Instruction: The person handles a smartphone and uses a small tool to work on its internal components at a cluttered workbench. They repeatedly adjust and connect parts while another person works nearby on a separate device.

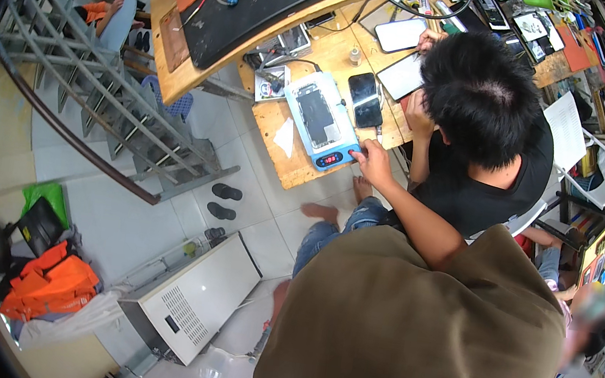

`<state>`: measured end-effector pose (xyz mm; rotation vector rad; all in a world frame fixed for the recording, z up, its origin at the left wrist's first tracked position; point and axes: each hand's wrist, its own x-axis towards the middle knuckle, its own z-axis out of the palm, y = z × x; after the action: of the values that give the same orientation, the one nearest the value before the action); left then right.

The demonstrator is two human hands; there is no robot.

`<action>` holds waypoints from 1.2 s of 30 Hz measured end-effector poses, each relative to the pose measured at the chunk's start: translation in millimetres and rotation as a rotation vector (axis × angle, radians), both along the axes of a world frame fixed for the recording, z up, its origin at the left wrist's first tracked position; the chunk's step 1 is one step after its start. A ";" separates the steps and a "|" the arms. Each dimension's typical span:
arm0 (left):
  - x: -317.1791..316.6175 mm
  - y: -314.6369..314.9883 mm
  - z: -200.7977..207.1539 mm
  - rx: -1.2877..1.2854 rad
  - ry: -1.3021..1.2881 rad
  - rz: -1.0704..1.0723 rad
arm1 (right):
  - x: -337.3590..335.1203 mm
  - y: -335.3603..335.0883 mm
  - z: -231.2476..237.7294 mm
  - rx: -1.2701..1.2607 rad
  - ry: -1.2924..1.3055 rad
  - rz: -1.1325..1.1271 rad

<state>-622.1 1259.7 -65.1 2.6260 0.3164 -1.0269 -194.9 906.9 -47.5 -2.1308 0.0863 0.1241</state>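
My right hand (376, 165) reaches forward to the front right corner of a blue and white heating plate (335, 150). Its fingertips touch the plate's edge beside the red lit display (329, 159); the fingers are partly bent and hold nothing that I can see. On the plate lies a phone screen panel (316, 117), dark in the middle with a pale border. A black smartphone (364, 99) rests just right of the plate, with a cable at its lower end. My left hand is out of sight.
Close on my right, a co-worker (480, 113) in black bends over a white pad (401, 76) and a phone (401, 35). A small glass bottle (355, 57) stands on the wooden workbench (297, 174). A white cabinet (188, 304) and metal stairs (100, 101) are left of me.
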 end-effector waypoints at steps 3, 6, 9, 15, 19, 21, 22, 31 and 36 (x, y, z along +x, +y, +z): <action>119.8 43.4 13.4 -0.501 -0.247 1.204 | 10.2 2.6 12.2 -0.177 0.112 0.055; 281.9 65.3 42.1 -0.468 -0.303 0.697 | 19.9 -0.6 39.2 -0.284 0.239 0.134; 413.0 13.8 61.8 -0.823 -0.332 0.691 | 37.3 1.3 76.1 -0.203 0.072 -0.009; 536.2 -62.3 69.5 -1.002 0.065 0.321 | 64.7 64.6 134.1 -0.237 -0.059 -0.041; 545.8 -64.0 64.4 -1.003 -0.019 0.072 | 65.4 118.5 139.6 -0.591 0.066 -0.026; 548.6 -61.8 65.4 -0.999 -0.033 0.026 | 66.9 130.3 138.4 -0.628 0.087 -0.103; 551.1 -60.4 67.1 -0.983 -0.053 -0.022 | 68.4 131.8 137.8 -0.646 0.138 -0.139; 563.5 -65.2 91.7 -0.907 -0.143 -0.205 | 70.8 109.9 141.1 -0.479 0.191 -0.056; 574.0 -59.9 82.2 -0.775 -0.229 -0.328 | 74.0 86.1 121.8 -0.279 0.119 -0.073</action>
<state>-48.2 1199.8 17.2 2.0646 -0.4892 -0.7168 -120.8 993.0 74.3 -2.3940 0.2646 0.2058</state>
